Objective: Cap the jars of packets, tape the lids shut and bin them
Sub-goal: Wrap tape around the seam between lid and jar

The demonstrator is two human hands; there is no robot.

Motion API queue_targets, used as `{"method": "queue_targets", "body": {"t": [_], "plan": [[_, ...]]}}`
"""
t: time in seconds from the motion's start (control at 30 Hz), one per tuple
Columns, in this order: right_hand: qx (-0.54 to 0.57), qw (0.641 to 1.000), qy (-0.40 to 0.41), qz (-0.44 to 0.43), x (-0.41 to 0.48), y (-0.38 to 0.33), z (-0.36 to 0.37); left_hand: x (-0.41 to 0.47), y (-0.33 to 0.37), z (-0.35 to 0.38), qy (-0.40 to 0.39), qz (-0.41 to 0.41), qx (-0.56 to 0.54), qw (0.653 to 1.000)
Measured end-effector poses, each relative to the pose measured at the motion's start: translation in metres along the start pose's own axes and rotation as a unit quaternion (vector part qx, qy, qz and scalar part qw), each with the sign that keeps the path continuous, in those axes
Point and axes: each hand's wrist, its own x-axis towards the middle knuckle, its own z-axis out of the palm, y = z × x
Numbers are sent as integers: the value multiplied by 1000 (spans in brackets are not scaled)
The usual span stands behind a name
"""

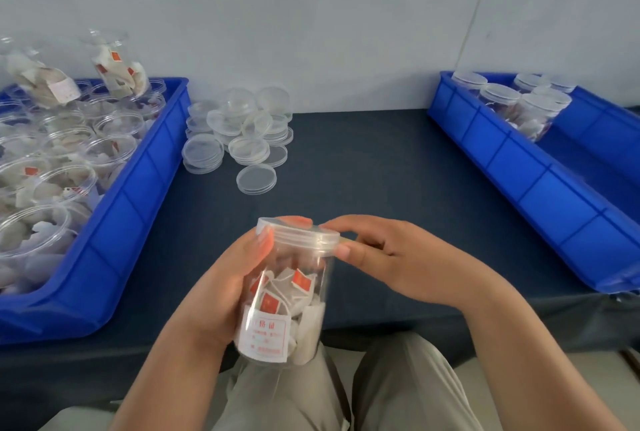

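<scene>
Jar (289, 295) of packets (lid (298, 235) on) tilts in the left grip (225, 278), curled round its body; right grip (391, 257) pinches the lid rim, over the surface's (381, 170) near edge.

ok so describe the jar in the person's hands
The jar is a clear plastic cylinder, tilted with its top away from the person, held over the lap. A clear lid sits on it. Inside lie white packets with red marks, and a white label with red print faces the camera. The left hand grips its side and the right hand pinches the lid's rim.
</scene>
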Motion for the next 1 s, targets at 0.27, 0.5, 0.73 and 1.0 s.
{"method": "queue_targets", "body": {"t": [0.27,0.5,0.73,1.0], "plan": [[30,999,23,13,-9,5,9,8,-1,-5,51,62,124,989],[29,997,60,41,-12,2,16,1,4,11,91,116,278,949],[22,991,121,53,-14,-8,29,0,-4,43,207,175,365,891],[3,999,32,20,-22,-6,19,3,1,37,263,163,327,893]]}}
